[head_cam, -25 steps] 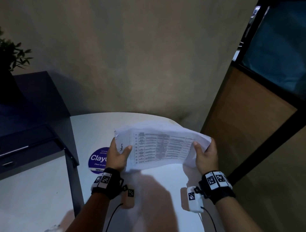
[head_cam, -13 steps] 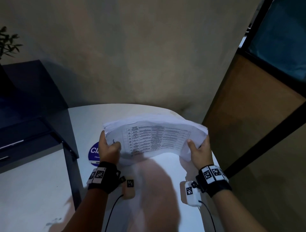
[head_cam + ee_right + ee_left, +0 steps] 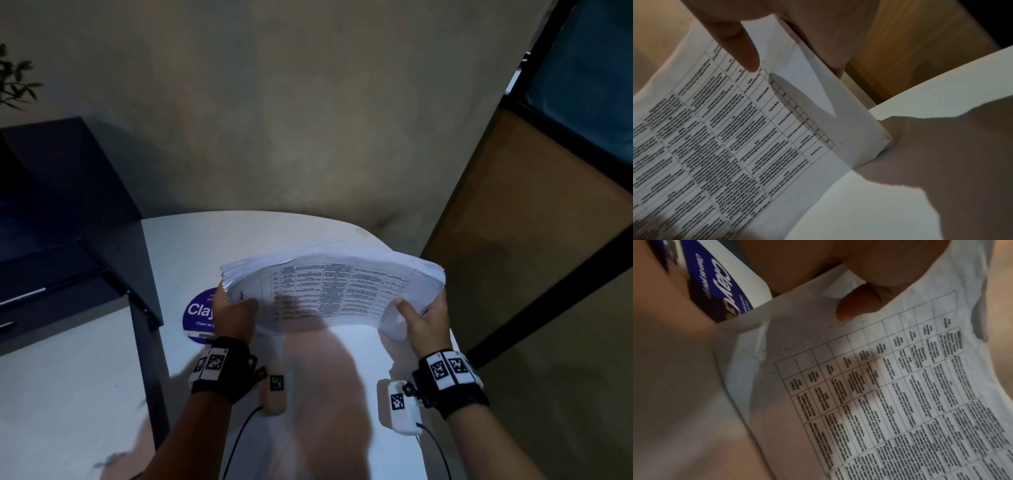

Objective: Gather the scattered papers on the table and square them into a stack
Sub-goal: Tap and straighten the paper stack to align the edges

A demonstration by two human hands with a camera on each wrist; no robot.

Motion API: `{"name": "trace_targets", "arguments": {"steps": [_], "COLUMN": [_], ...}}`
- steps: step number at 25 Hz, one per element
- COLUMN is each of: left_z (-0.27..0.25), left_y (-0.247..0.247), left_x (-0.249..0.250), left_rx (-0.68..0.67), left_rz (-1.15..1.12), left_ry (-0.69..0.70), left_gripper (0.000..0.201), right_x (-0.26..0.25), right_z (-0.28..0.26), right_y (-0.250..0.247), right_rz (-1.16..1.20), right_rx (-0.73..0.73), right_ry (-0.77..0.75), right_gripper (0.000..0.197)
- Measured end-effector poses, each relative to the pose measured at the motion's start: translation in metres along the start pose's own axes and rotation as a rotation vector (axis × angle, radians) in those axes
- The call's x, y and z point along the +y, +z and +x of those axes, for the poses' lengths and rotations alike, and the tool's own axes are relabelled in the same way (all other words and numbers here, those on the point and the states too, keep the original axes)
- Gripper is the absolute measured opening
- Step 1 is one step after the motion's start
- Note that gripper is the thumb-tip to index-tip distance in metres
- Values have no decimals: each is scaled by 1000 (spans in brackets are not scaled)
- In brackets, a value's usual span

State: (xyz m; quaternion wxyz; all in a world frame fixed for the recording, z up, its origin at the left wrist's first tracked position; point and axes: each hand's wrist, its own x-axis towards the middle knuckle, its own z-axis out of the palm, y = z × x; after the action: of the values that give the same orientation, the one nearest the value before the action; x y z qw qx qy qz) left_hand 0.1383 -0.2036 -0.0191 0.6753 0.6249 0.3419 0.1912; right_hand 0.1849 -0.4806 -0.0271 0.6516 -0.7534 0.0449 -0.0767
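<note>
- Thick, bowed stack of white grid-printed papers (image 3: 329,291), edges uneven, tilted over the white table (image 3: 212,246).
- Left hand (image 3: 233,315) clasps its 9 o'clock end; right hand (image 3: 424,318) its 3 o'clock end, thumbs on top.

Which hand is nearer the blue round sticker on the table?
Left. The left hand is beside the blue sticker; the right hand grips the paper stack at its far end.

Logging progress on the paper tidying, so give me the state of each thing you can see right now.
Papers: one bowed stack, tilted up, edges uneven.
Left hand: grips its left end.
Right hand: grips its right end.
Sticker: on table, partly hidden by left hand.
</note>
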Motion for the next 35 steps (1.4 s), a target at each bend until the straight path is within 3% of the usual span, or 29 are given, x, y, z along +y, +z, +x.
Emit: {"name": "trace_targets", "arguments": {"steps": [3,7,9,12,14,17,20,22,23,24,26,28,29,30,31,33,35], "left_z": [-3,-1,-2,-8,-14,-31,-56,-68,-69,-68,-56,-54,-54,-58,-62,-74,-81], "left_y": [-6,-15,-10,1,6,17,30,32,30,25,10,0,-1,2,6,15,20], "left_x": [-1,-9,-2,24,54,106,146,164,167,167,152,130,114,100,89,83,79], "left_rx": [-40,-280,-236,-186,-190,-307,-352,-250,-165,-57,65,-184,-385,-527,-541,-433,-336], "left_rz": [9,150,251,417,544,778,958,927,904,890,762,385,183,57,37,78,179], "left_ry": [-25,179,251,549,814,1173,1406,1483,1471,1412,1141,736,548,451,444,524,647], "left_gripper": [45,54,35,14,18,36,40,28,26,36,74,90,84,72,58,32,28], "right_x": [2,-3,-4,-16,-43,-94,-126,-136,-138,-139,-137,-130,-126,-123,-121,-118,-113], "right_z": [0,7,17,23,19,14,16,12,8,5,2,5,4,2,-3,-13,-27], "right_y": [-1,-8,-9,-16,-21,-24,-20,-21,-23,-25,-30,-33,-32,-28,-23,-13,-6], "right_rz": [20,-8,-77,-178,-254,-499,-519,-418,-357,-276,-76,58,94,111,113,120,122], "right_rx": [-1,-27,-41,11,80,-11,-316,-377,-377,-374,-331,-274,-278,-283,-276,-238,-212], "right_ry": [9,-2,40,79,-78,-559,-723,-706,-656,-576,-375,-242,-201,-172,-153,-177,-208], "right_gripper": [68,60,56,63,80,94,55,36,34,33,26,17,16,16,18,25,33]}}
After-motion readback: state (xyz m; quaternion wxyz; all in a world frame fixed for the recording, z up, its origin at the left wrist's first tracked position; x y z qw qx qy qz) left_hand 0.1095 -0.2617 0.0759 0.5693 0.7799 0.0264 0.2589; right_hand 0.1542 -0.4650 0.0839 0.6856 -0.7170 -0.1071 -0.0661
